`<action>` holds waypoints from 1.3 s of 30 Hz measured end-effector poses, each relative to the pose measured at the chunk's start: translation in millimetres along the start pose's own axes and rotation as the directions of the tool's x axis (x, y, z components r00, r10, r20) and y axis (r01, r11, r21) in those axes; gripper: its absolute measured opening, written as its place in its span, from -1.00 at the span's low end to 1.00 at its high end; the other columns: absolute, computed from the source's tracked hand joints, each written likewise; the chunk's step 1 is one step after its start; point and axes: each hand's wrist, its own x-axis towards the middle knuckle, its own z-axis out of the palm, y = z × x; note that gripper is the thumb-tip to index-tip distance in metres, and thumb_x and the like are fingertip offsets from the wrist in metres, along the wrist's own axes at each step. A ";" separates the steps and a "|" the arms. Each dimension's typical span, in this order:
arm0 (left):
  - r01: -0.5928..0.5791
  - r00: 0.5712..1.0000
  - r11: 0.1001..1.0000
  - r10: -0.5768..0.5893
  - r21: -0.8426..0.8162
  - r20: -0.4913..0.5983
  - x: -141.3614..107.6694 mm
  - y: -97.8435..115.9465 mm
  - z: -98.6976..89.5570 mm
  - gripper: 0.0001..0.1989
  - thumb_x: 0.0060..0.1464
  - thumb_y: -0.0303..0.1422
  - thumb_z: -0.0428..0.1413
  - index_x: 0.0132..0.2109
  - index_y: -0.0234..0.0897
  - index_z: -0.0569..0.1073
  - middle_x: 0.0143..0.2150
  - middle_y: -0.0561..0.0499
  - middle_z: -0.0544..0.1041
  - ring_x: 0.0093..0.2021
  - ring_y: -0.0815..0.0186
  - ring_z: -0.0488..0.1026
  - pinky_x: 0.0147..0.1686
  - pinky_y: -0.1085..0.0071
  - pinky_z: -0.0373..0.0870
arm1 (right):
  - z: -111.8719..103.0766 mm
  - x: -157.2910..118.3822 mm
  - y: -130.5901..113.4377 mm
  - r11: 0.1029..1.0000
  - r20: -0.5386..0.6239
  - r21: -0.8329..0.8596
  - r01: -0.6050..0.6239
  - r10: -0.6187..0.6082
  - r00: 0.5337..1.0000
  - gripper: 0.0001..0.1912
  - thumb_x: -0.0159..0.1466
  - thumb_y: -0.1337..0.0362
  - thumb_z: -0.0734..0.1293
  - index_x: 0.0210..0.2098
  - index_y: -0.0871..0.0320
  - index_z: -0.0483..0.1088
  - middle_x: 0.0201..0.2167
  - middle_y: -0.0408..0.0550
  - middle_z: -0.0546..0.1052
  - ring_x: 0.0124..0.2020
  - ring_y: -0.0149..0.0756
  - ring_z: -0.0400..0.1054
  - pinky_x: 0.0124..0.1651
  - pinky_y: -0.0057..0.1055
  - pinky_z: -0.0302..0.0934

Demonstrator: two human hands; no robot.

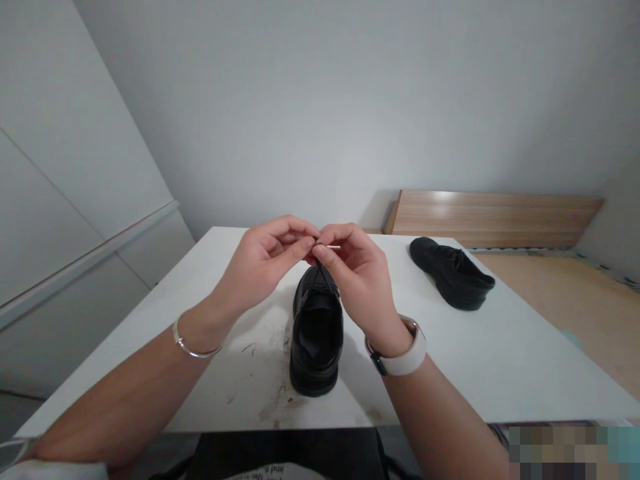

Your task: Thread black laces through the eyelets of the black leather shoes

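A black shoe (316, 373) stands upright on the white table, its heel toward me and its opening facing up. Black shoelaces (320, 272) rise from its front to my fingers. My left hand (273, 257) pinches the lace between thumb and index finger, above the toe end. Right beside it, my right hand (355, 267) pinches lace too, its fingertips meeting those of the left. The exact crossing of the laces is hidden by the fingers. A second black shoe (453, 273) lies apart at the right of the table.
The white table (240, 380) carries brown dirt smears (280, 400) around the near shoe. Behind it is a grey wall. A wooden headboard (490, 217) and a bed base (560, 287) are at the right, a white cabinet (65, 200) at the left.
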 end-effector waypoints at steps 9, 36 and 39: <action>0.087 0.994 0.994 -0.082 -0.064 0.079 -3.6 -4.5 -8.1 -0.76 0.14 -0.29 0.25 -0.10 -0.36 0.54 -0.35 -0.02 0.62 -0.37 0.33 0.55 -0.28 0.41 0.52 | -6.6 -4.4 -0.2 0.986 -0.005 0.092 -0.138 0.139 0.990 -0.84 0.17 0.29 0.47 -0.29 0.15 0.44 -0.43 -0.18 0.54 -0.39 -0.40 0.47 -0.25 -0.41 0.40; 0.174 0.955 0.938 -0.235 0.299 0.179 -40.7 -82.0 -43.8 -0.76 0.24 -0.20 0.11 -0.17 -0.30 0.54 -0.34 -0.03 0.57 -0.36 0.33 0.43 -0.34 0.42 0.35 | -90.3 -65.0 56.1 0.875 -0.071 -0.383 -0.298 0.293 0.953 -0.78 0.26 0.12 0.39 -0.28 0.17 0.50 -0.39 -0.05 0.52 -0.40 -0.35 0.32 -0.35 -0.39 0.19; 0.056 0.916 0.909 -0.212 0.414 0.342 -46.2 -73.5 -30.9 -0.76 0.26 -0.23 0.07 -0.19 -0.26 0.56 -0.28 -0.03 0.61 -0.29 0.30 0.49 -0.29 0.43 0.35 | -80.9 -69.0 51.3 0.805 0.059 -0.561 -0.192 0.270 0.961 -0.85 0.33 0.25 0.30 -0.27 0.16 0.49 -0.34 -0.04 0.53 -0.32 -0.32 0.36 -0.28 -0.38 0.22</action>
